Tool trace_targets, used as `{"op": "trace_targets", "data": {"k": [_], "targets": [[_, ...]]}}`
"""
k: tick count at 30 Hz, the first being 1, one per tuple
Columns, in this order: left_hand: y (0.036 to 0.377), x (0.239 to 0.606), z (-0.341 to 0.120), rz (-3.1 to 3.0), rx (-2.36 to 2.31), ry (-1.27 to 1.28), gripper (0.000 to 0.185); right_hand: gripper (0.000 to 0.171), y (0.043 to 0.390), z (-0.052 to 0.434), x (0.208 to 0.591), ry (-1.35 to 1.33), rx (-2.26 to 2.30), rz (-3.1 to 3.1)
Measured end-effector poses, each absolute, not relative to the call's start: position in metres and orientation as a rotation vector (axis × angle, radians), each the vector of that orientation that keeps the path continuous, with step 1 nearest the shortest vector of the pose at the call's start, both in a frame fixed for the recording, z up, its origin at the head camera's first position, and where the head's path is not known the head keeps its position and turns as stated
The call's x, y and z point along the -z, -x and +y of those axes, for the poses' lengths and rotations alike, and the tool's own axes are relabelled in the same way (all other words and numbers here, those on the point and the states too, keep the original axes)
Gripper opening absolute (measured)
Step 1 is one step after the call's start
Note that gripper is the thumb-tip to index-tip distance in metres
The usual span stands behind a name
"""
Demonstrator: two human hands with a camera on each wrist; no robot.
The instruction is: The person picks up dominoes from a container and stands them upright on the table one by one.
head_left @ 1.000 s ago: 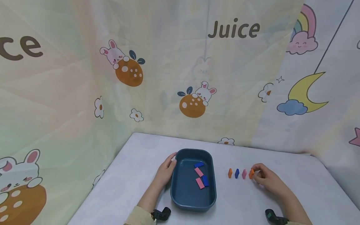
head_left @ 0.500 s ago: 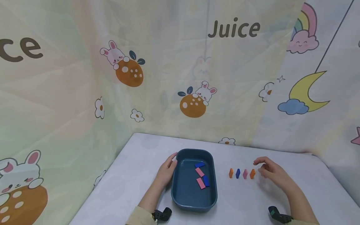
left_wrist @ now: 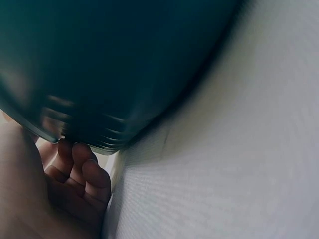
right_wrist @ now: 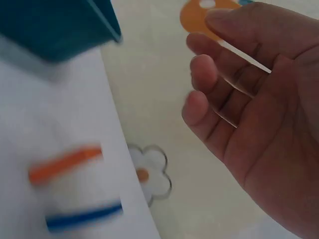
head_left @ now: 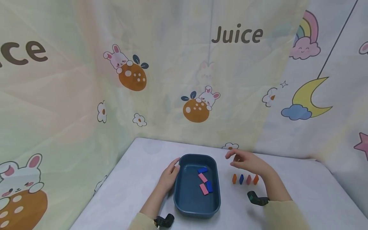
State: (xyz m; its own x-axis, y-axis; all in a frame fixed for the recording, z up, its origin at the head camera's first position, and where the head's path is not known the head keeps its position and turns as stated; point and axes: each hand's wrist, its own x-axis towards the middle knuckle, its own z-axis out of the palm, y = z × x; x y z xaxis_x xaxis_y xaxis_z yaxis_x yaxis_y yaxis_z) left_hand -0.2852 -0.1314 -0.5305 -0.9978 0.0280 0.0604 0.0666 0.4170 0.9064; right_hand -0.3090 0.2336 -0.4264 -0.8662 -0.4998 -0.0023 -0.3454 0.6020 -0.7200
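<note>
My left hand [head_left: 169, 175] holds a dark blue plastic tub [head_left: 187, 203] by its left rim. In the left wrist view its curled fingers [left_wrist: 94, 174] touch the tub's outer wall. Inside lie flat blue blocks [head_left: 209, 187] and pink blocks [head_left: 204, 189]. Right of the tub, a row of small blocks stands upright: an orange block [head_left: 234, 179], a blue block [head_left: 241, 179], a pink block [head_left: 248, 180] and another orange block [head_left: 256, 179]. Above and behind this row hovers my right hand [head_left: 250, 163], fingers loosely bent, holding nothing.
A white-covered table [head_left: 155, 150] carries everything. Behind it and to the left hangs a printed cloth backdrop [head_left: 161, 95] with rabbits, flowers and a moon. Each wrist wears a black device, the right one [head_left: 257, 198] close in front of the block row.
My right hand let go of the rightmost orange block, drew back right, then rose and swept left over the row. The left hand keeps its hold on the tub.
</note>
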Motion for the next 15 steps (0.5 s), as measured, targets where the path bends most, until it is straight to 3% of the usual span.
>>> {"op": "trace_targets", "data": {"k": [15], "targets": [[0.287, 0.534, -0.133, -2.609, 1.695, 0.091, 0.044, 0.019, 0.346, 0.12, 0.437, 0.891, 0.976, 2.397]]}}
